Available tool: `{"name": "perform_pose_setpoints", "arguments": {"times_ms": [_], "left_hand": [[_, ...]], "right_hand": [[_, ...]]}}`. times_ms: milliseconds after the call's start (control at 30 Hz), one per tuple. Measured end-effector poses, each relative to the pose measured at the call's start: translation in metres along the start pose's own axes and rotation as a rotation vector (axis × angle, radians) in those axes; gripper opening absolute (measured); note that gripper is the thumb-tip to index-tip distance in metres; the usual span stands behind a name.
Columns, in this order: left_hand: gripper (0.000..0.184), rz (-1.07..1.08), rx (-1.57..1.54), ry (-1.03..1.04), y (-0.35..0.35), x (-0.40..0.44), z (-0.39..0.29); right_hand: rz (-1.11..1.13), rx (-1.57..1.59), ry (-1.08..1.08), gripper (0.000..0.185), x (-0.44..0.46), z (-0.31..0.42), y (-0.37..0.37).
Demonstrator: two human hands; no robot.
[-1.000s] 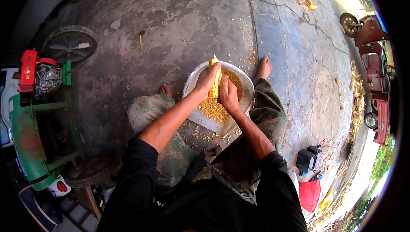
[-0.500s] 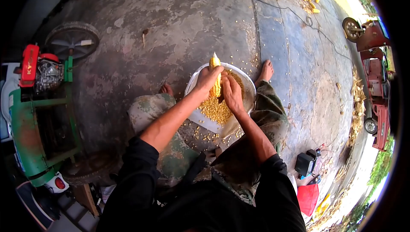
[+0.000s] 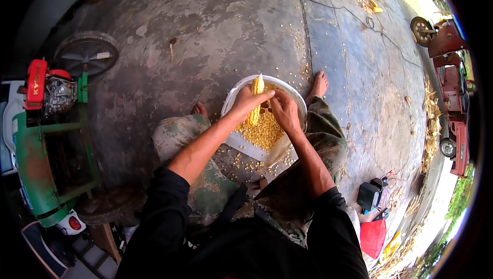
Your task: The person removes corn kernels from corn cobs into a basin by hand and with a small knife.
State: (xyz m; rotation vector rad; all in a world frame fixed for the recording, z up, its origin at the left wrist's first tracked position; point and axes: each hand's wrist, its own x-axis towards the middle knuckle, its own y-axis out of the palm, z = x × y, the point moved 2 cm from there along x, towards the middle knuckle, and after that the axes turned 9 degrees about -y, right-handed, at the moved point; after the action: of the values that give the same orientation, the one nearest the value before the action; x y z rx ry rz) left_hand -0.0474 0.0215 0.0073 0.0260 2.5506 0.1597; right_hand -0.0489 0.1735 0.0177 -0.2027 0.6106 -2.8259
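Corncob (image 3: pixel 258 85): knobbly, tapered | hands: left (image 3: pixel 247 100) wrapped around corncob; right (image 3: pixel 285 110) curled, grip unclear

At centre, the left hand (image 3: pixel 246 102) hides part of the corn cob (image 3: pixel 254 117); whether the right hand (image 3: pixel 285 110) grips anything is unclear. The bottom edge crops the black shirt (image 3: pixel 246 251).

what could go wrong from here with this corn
Kernels could scatter over the rim of the white basin; loose kernels already lie on the floor outside it. The corn cob might slip from the left hand. The left thumb reaches close to the right hand, so the two might knock together.
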Motion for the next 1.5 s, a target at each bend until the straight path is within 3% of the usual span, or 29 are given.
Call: {"name": "perform_pose_setpoints", "arguments": {"times_ms": [100, 133, 233, 367, 433, 500, 633, 900, 967, 1000, 1067, 1200, 1433, 1500], "left_hand": [[0.044, -0.004, -0.174, -0.176, 0.005, 0.001, 0.0], [0.05, 0.081, -0.26, -0.208, 0.004, -0.003, -0.001], [0.058, -0.003, -0.2, -0.242, 0.002, -0.003, -0.008], [0.067, -0.008, -0.212, -0.304, -0.004, 0.002, -0.006], [0.079, 0.07, -0.393, -0.341, 0.0, -0.004, -0.012], [0.076, 0.019, -0.347, -0.274, 0.005, -0.01, -0.017], [0.075, -0.026, -0.242, -0.251, 0.006, -0.004, -0.01], [0.078, -0.193, 0.023, -0.116, 0.008, -0.013, -0.022], [0.079, -0.183, 0.146, -0.09, 0.008, -0.017, -0.026], [0.08, -0.23, 0.098, -0.025, 0.011, -0.017, -0.025], [0.081, -0.217, 0.099, -0.056, 0.01, -0.015, -0.027], [0.085, -0.201, 0.064, -0.124, 0.007, -0.014, -0.026], [0.082, -0.283, 0.123, -0.024, 0.006, -0.001, -0.004], [0.081, -0.291, 0.149, -0.025, 0.005, -0.001, -0.004]], "right_hand": [[-0.025, -0.005, -0.02, 0.029, -0.001, 0.004, -0.003], [-0.024, -0.004, -0.021, 0.029, -0.001, 0.003, -0.002], [-0.055, 0.159, 0.106, 0.032, -0.001, -0.003, 0.002], [-0.045, 0.332, 0.209, 0.048, -0.004, 0.012, 0.007], [-0.003, 0.458, 0.28, 0.054, -0.006, 0.022, 0.007], [0.18, 0.25, 0.333, 0.062, -0.009, 0.028, 0.009], [0.117, 0.174, 0.185, 0.062, -0.011, 0.041, 0.017], [0.091, 0.068, 0.184, 0.058, -0.007, 0.037, 0.019], [-0.008, -0.023, -0.003, 0.059, -0.009, 0.021, 0.026], [-0.007, -0.022, -0.002, 0.059, -0.009, 0.013, 0.026], [0.128, 0.168, 0.22, 0.061, -0.009, -0.003, 0.028], [0.06, 0.215, 0.07, 0.063, -0.006, 0.025, 0.027], [0.078, 0.15, 0.119, 0.066, -0.009, 0.013, 0.029], [0.085, 0.129, 0.129, 0.058, -0.009, 0.013, 0.027]]}}
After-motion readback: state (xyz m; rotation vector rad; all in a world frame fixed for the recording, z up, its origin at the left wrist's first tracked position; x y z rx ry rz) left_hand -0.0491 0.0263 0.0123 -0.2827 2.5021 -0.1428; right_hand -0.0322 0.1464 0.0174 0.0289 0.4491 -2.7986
